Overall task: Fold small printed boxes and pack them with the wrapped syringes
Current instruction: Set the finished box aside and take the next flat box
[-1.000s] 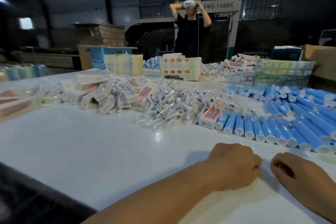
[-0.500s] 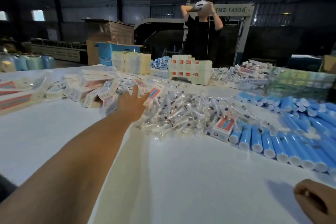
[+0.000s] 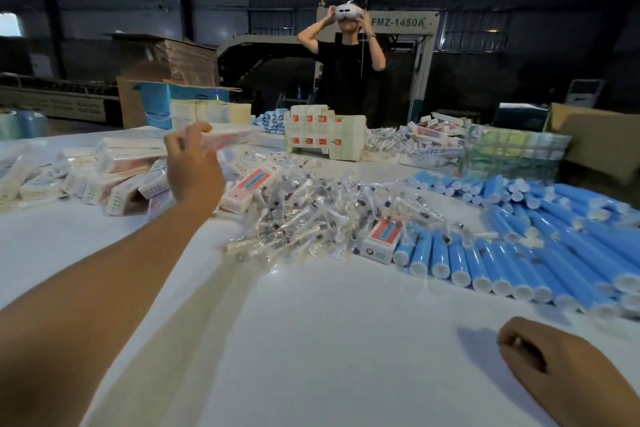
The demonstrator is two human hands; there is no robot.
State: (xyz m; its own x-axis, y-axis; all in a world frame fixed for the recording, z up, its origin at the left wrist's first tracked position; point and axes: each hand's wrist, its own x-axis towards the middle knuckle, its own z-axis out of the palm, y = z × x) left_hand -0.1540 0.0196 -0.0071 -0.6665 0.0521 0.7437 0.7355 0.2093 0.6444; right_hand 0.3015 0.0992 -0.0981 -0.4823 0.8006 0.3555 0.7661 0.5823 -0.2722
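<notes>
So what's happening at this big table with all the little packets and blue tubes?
A person is packing wrapped syringes into small printed boxes. Their left hand is lifting a flat box above the box pile, while the right hand rests loosely curled on the white table, holding nothing. The wrapped syringes lie heaped mid-table beside rows of blue tubes. Nothing looks packed yet.

The table (image 3: 311, 340) has a smooth white top with a soft sheen. The wrapped syringes (image 3: 311, 215) lie in clear, crinkled plastic film that glints. The small printed boxes (image 3: 114, 177) look like thin, matt white card with pink print. The blue tubes (image 3: 519, 253) are smooth and faintly glossy, with white ends. Behind stand matt brown corrugated cardboard cartons (image 3: 595, 139).
</notes>
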